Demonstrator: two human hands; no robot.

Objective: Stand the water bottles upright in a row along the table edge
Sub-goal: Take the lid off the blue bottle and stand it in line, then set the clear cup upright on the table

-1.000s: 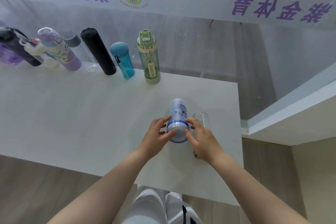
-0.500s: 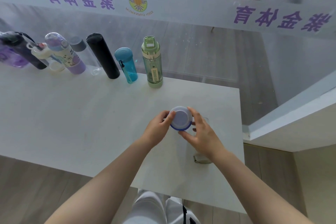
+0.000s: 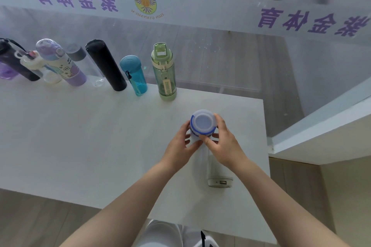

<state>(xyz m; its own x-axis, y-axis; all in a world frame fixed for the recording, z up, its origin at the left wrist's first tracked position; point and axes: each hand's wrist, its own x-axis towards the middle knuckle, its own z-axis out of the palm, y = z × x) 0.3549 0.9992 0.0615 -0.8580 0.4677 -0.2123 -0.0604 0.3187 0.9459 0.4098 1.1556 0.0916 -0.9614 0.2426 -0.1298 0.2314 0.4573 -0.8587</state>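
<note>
Bottles stood in a row along the table's far edge; nearer, to their right, both hands held another bottle.

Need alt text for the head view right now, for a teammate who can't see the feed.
Both hands, left hand and right hand, grip a clear bottle with a blue-ringed lid, upright near the right end of the white table. Along the far edge stand a green bottle, a blue bottle, a black flask and more bottles further left.
</note>
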